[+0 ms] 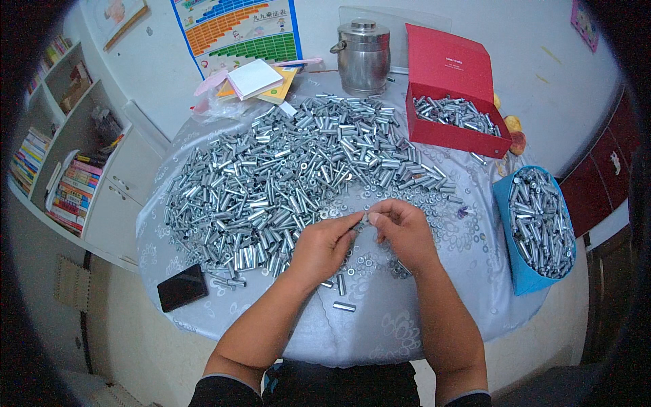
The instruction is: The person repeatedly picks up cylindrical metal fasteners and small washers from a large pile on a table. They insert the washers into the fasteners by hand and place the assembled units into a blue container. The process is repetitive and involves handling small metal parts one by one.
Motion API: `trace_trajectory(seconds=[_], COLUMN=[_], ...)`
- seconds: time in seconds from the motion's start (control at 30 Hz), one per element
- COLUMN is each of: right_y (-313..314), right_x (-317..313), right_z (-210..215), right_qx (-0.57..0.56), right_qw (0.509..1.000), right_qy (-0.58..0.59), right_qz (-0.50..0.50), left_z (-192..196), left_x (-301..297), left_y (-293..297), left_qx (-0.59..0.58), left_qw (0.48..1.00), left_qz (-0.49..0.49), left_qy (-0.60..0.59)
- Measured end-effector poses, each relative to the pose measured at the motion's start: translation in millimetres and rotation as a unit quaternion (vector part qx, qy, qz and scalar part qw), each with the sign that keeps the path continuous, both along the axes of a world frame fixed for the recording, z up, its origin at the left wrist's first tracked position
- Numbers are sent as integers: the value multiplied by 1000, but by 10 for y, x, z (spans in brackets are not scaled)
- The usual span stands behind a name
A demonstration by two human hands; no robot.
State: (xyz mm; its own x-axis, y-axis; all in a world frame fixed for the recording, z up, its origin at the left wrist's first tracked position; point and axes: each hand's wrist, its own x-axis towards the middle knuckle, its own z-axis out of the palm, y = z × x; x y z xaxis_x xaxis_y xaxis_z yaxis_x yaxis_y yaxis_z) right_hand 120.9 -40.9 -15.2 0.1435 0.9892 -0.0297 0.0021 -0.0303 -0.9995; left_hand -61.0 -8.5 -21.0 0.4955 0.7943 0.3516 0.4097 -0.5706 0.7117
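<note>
My left hand [323, 249] and my right hand [407, 234] meet above the middle of the table, fingertips pinched together. Between them is a small grey metal part [365, 219], too small to tell whether it is a nut or a washer. Just beyond my hands spreads a big heap of silvery metal sleeves and bolts [264, 173]. Small nuts and washers [366, 260] lie scattered under and around my fingers. Closer to me, a single metal sleeve [344, 306] rests on the cloth.
A silvery patterned cloth covers the round table [380, 332]. At the left edge lies a black phone [182, 287]. An open red box [461, 129] and a blue bin [519, 237], both holding metal sleeves, stand right. Behind are a steel pot [364, 57] and a notepad [255, 78].
</note>
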Motion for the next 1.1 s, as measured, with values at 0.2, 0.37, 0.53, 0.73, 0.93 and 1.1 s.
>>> trace_trajectory(seconds=[0.2, 0.37, 0.53, 0.73, 0.93, 1.1], right_y=[-41, -27, -30, -6, 58, 109], right_x=[-18, -16, 0, 24, -51, -68], right_z=[21, 11, 32, 47, -241, -192], right_qx=[107, 160, 85, 39, 72, 58], right_qw=[983, 960, 989, 995, 894, 892], right_qy=[-147, -227, -86, -47, -441, -446], right_qz=[-13, -26, -86, -73, 30, 43], left_z=[-20, -51, 35, 23, 0, -15], left_x=[-8, 4, 4, -32, -72, -69], left_y=[4, -6, 11, 115, 172, 183], left_qx=[21, -23, -184, -368, -376, -371], left_qw=[1000, 998, 971, 875, 844, 853], left_qz=[20, 47, 52, 39, 65, 66], left_qy=[11, -40, -145, -313, -376, -361])
